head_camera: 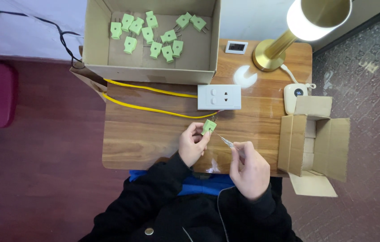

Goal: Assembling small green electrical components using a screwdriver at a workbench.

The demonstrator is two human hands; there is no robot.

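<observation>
Near the worktop's [145,143] front edge, the left hand [191,145] pinches a green plug [208,127] in its fingers, just below the white socket block [219,97]. The right hand [249,170] grips a thin screwdriver [227,142], tip toward the plug.

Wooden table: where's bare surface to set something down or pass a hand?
The biggest bare patch of the wooden table is front-left, below the yellow wires and left of the left hand. A smaller one lies between the white socket panel and the small open carton. It is crowded at the back: big cardboard box of green plugs, brass lamp base.
</observation>
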